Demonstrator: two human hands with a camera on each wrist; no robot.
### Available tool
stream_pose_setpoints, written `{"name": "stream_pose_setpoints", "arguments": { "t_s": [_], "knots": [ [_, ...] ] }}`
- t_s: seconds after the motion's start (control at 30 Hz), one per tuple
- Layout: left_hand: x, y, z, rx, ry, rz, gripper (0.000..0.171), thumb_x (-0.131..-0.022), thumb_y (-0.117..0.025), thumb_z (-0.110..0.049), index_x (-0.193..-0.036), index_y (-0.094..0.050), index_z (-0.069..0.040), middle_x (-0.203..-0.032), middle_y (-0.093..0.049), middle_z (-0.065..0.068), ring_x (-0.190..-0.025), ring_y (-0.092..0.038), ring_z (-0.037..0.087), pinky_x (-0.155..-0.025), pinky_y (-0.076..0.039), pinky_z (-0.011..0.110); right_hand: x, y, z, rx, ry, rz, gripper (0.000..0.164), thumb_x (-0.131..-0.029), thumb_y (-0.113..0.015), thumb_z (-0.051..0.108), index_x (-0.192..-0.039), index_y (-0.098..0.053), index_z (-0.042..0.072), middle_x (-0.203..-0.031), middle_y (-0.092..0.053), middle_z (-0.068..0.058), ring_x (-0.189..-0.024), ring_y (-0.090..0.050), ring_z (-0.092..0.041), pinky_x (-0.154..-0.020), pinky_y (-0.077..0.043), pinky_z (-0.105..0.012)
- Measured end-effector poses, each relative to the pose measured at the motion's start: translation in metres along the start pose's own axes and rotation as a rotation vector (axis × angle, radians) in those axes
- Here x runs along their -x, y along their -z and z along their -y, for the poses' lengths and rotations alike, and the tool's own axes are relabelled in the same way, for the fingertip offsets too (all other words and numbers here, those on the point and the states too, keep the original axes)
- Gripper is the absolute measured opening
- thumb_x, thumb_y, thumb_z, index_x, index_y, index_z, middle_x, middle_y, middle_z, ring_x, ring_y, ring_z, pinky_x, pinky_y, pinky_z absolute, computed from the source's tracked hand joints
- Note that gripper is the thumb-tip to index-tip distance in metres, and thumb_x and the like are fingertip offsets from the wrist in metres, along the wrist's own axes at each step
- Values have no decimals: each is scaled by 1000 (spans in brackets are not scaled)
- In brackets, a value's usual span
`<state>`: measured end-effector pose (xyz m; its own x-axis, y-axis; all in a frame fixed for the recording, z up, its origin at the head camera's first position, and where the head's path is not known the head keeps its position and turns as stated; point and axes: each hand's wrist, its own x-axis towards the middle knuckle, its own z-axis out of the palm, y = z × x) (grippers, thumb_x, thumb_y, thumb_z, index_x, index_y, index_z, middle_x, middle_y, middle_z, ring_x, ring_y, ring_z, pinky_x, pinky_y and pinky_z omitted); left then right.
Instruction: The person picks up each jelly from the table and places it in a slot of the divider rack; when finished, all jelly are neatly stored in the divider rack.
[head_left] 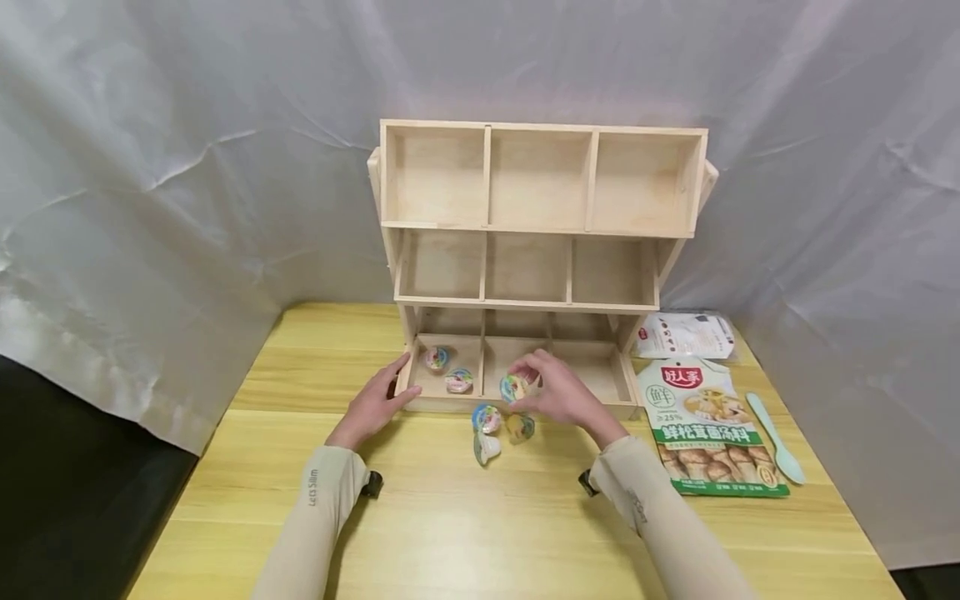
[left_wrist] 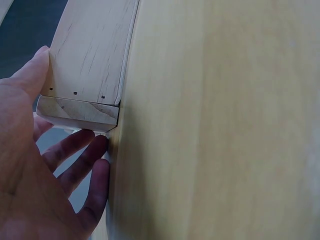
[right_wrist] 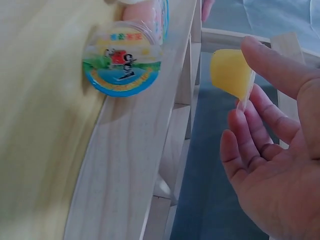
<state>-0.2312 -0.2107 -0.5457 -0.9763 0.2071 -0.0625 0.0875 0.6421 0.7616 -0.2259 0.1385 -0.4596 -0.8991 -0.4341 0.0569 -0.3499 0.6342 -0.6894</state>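
My left hand holds the lower left front corner of a three-tier wooden rack, thumb along the front and index finger along the side. Over the bottom tier's middle compartment, my right hand pinches a jelly cup; its yellow body shows in the right wrist view. Two jelly cups, one at the back and one nearer the front, lie in the bottom left compartment. On the table before the rack are a blue-lidded jelly cup, a yellowish jelly cup and a whitish jelly cup on its side.
Right of the rack lie a green-and-white food pouch, a pale green spoon and, farther back, a white packet. Grey cloth hangs behind and beside the wooden table.
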Motion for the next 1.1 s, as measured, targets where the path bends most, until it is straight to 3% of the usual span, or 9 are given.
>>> {"name": "stream_pose_setpoints", "arguments": {
  "t_s": [0.13, 0.3, 0.5, 0.67, 0.9, 1.1],
  "knots": [
    [0, 0, 2, -3, -9, -5, 80, -101, -54, -63, -167, -19, -35, -169, -29, 15, -152, -33, 43, -119, -28, 69, -16, -2, 1, -4, 0, -30, 52, -74, -94, 16, -118, -69, 7, -108, -61, -8, -102, -59, -24, -94, -54, -46],
    [-2, -1, 3, -6, -16, 3, 81, -100, -54, -64, -167, -18, -36, -169, -29, 16, -152, -34, 43, -119, -29, 69, -32, -2, -2, -2, -52, -69, 57, -70, -97, 20, -118, -69, 8, -108, -62, -7, -99, -60, -25, -91, -54, -40],
    [-2, 0, 1, 2, -3, -4, 80, -101, -56, -62, -167, -19, -36, -170, -28, 15, -153, -31, 43, -119, -27, 70, -47, -3, -10, -2, -57, -115, 57, -76, -94, 19, -123, -67, 4, -115, -68, -12, -102, -63, -27, -93, -55, -42],
    [-2, 1, 0, -9, -2, 4, 81, -100, -54, -64, -167, -18, -35, -170, -28, 15, -153, -32, 44, -119, -27, 69, -55, -7, -15, -51, -109, -131, 57, -79, -91, 18, -129, -66, 3, -124, -68, -14, -110, -63, -30, -99, -54, -45],
    [-2, 1, -1, -5, -3, 9, 81, -100, -54, -64, -167, -17, -36, -170, -27, 16, -153, -32, 44, -119, -27, 69, -67, -17, -28, -55, -139, -172, 56, -79, -91, 18, -128, -66, 5, -121, -68, -15, -110, -63, -32, -99, -54, -47],
    [-3, 1, 1, -9, -9, 6, 81, -100, -54, -64, -167, -18, -34, -169, -28, 17, -152, -34, 45, -119, -28, 69, -74, -27, -37, -59, -171, -156, 58, -80, -90, 17, -130, -64, 5, -120, -68, -15, -112, -63, -32, -101, -54, -46]
  ]
}}
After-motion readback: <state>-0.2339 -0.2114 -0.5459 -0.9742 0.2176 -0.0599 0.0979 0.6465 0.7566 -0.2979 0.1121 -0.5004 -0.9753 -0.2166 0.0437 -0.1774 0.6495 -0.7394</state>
